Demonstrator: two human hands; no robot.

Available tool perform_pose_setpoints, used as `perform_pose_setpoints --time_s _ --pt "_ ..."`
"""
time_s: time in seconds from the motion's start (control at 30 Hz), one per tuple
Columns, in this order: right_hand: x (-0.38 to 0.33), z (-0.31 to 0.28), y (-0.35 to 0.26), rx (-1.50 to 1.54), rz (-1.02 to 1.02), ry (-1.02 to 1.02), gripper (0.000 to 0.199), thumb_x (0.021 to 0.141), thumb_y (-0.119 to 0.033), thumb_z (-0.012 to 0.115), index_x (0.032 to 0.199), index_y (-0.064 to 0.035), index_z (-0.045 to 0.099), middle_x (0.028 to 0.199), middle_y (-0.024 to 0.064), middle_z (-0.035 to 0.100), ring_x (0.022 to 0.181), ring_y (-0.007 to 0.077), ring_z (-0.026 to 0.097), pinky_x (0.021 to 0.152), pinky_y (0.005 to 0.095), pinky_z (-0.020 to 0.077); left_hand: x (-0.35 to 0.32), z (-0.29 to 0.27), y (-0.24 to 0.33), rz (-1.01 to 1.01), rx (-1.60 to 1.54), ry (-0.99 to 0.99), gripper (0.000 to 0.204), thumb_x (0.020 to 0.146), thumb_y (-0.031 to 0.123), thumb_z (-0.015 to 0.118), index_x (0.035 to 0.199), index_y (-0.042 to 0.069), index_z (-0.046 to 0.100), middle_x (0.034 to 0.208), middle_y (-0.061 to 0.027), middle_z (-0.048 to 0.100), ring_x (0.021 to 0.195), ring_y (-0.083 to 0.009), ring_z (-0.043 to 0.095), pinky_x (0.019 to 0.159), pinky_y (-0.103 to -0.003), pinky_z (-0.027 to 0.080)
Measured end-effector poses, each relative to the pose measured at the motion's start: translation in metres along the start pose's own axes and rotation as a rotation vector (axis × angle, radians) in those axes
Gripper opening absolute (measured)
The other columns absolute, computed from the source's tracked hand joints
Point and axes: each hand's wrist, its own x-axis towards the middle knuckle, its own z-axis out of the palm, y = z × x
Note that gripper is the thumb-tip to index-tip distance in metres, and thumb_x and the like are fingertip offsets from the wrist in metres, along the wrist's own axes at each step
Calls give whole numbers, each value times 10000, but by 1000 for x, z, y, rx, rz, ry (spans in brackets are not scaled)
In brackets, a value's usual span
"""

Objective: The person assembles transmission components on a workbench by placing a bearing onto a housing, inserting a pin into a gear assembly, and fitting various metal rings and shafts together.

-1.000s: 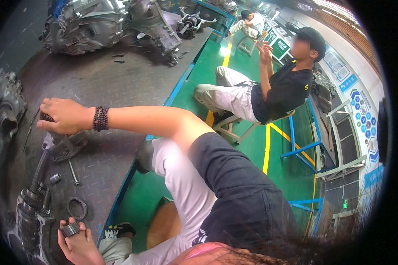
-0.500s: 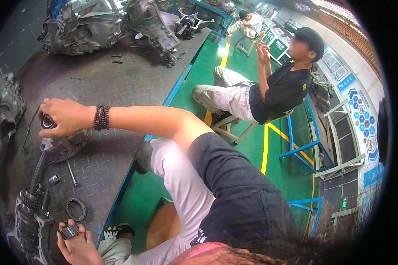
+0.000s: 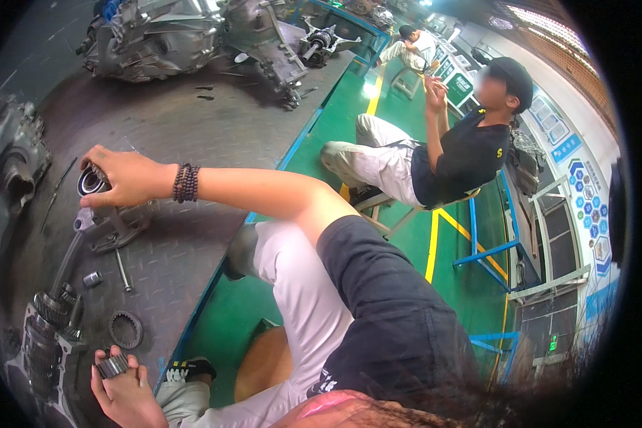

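Note:
With my arm stretched across the table, my right hand [image 3: 125,177] is closed around a round metal bearing [image 3: 90,181], fingers on its far side and thumb on the near. A grey metal housing [image 3: 114,230] lies just under that hand; whether the bearing touches it I cannot tell. At the lower left, my left hand [image 3: 130,399] is palm up, its fingers curled round a short ribbed metal ring [image 3: 112,366]. A toothed ring [image 3: 125,329] lies flat just beyond it. Left of this hand is a gear shaft assembly [image 3: 46,349] in a metal casing.
A bolt [image 3: 124,272] and a small metal sleeve [image 3: 92,279] lie on the patterned metal table [image 3: 171,264]. Large gearbox casings [image 3: 157,39] stand at the back, another casing [image 3: 11,157] at the left. Across the green floor [image 3: 314,192], a person [image 3: 460,146] sits on a stool.
The whole view has shifted a little, so the table things appear farther right. More of the bearing's face shows in my right hand. My left hand keeps its hold on the ribbed ring.

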Motion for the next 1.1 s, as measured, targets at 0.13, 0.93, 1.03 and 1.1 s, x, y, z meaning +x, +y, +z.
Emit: perform_pose_setpoints --time_s 0.13,0.93,1.03,1.1 --pt "13 22 5 -56 -43 -20 760 903 -585 722 1360 -16 512 1346 221 578 1156 400 641 990 441 522 -21 64 -8 84 -89 310 407 1082 439 463 1386 189 570 1360 -85 610 995 -248 643 795 -375 548" --pt "-11 -1 27 -23 -251 -8 744 958 -333 657 1580 -90 329 1396 178 489 1246 341 549 1087 421 424 -19 92 -18 264 -29 119 331 1037 371 487 1214 100 551 1161 -96 634 944 -246 636 798 -338 475" --pt "-13 -1 29 -41 -255 52 696 940 -294 670 1546 -81 404 1401 170 501 1217 316 560 1046 410 450 -17 91 -15 274 -22 109 322 1037 368 484 1209 103 546 1153 -90 628 943 -240 634 799 -337 468" --pt "-15 -3 32 -24 -207 92 632 930 -273 682 1497 -73 487 1361 152 532 1160 276 572 1007 387 468 -14 90 -15 273 12 67 318 1035 373 489 1205 110 546 1146 -81 622 950 -236 629 827 -337 467"
